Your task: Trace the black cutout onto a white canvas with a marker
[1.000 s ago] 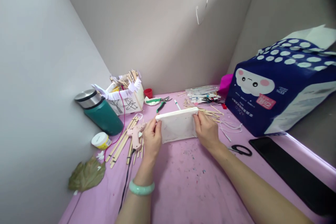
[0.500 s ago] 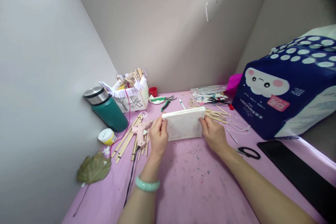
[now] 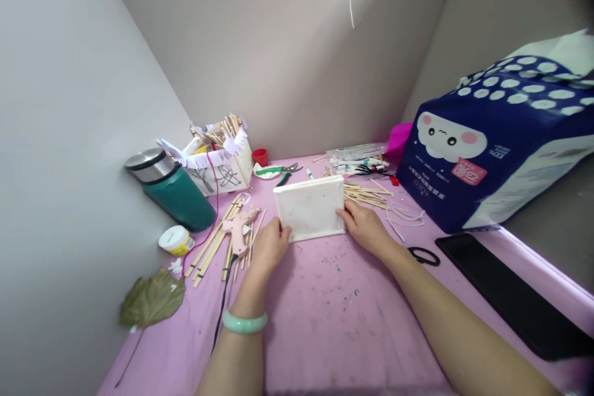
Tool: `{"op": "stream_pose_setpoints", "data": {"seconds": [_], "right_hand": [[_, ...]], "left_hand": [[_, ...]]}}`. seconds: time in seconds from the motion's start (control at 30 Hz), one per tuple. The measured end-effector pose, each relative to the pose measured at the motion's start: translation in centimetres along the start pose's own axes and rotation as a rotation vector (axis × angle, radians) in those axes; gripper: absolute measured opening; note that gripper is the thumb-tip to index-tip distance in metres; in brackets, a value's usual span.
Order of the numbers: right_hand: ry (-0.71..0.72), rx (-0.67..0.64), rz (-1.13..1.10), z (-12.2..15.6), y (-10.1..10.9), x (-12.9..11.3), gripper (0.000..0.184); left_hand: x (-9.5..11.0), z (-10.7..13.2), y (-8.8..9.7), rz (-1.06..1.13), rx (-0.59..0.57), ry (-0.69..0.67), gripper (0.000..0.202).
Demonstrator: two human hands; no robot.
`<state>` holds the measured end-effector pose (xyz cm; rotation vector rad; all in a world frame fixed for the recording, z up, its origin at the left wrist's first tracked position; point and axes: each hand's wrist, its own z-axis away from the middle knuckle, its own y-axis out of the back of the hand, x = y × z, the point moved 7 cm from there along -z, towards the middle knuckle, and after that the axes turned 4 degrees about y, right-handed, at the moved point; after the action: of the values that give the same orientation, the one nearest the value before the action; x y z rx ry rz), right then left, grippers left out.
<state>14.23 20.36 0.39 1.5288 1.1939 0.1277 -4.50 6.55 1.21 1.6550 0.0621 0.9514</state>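
A small white rectangular canvas panel (image 3: pixel 310 207) stands tilted on the pink table (image 3: pixel 334 315). My left hand (image 3: pixel 268 249) grips its lower left corner, and a pale green bangle circles that wrist. My right hand (image 3: pixel 366 228) holds the panel's lower right edge with its fingers curled on it. A pink glue gun (image 3: pixel 239 231) lies on a spread of wooden sticks (image 3: pixel 218 244) just left of my left hand.
A teal flask (image 3: pixel 172 192) and a decorated box of sticks (image 3: pixel 218 164) stand at the left wall. Pliers (image 3: pixel 281 172), marker pens (image 3: pixel 359 164), a blue tissue pack (image 3: pixel 501 139), a black phone (image 3: pixel 510 291), a black loop (image 3: pixel 423 255), a glue tub (image 3: pixel 175 240) and a dried leaf (image 3: pixel 151 298) lie around.
The panel has tipped back so its face shows more fully. Both hands have slid from its upper sides down to its lower corners.
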Motion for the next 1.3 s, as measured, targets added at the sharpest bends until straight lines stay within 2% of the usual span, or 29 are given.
{"op": "stream_pose_setpoints", "data": {"seconds": [0.1,0.3,0.43,0.73,1.07,1.17,1.23,1.3], "right_hand": [[0.0,-0.047,-0.021,0.0,-0.2,0.0,0.02],[-0.016,0.008,0.008,0.0,-0.1,0.0,0.017],[-0.074,-0.062,0.068,0.0,-0.9,0.1,0.016],[-0.076,-0.035,0.093,0.1,-0.5,-0.2,0.017],[-0.089,-0.072,0.102,0.0,-0.8,0.2,0.015],[-0.08,-0.073,0.1,0.0,-0.9,0.3,0.015],[-0.082,-0.072,0.108,0.0,-1.0,0.4,0.016],[-0.079,-0.063,0.11,0.0,-1.1,0.5,0.016]], "left_hand": [[0.0,0.1,-0.2,0.003,-0.022,-0.004,0.01],[0.4,0.3,0.6,0.025,0.03,-0.026,0.009],[0.0,0.0,0.0,0.022,-0.002,-0.014,0.01],[0.4,0.2,0.1,-0.006,0.032,-0.039,0.012],[0.3,0.2,-0.1,0.009,0.051,-0.049,0.013],[0.7,0.4,1.4,0.212,0.14,-0.097,0.022],[1.1,0.7,2.6,0.519,0.203,-0.139,0.035],[1.5,0.8,3.3,0.8,0.202,-0.151,0.047]]}}
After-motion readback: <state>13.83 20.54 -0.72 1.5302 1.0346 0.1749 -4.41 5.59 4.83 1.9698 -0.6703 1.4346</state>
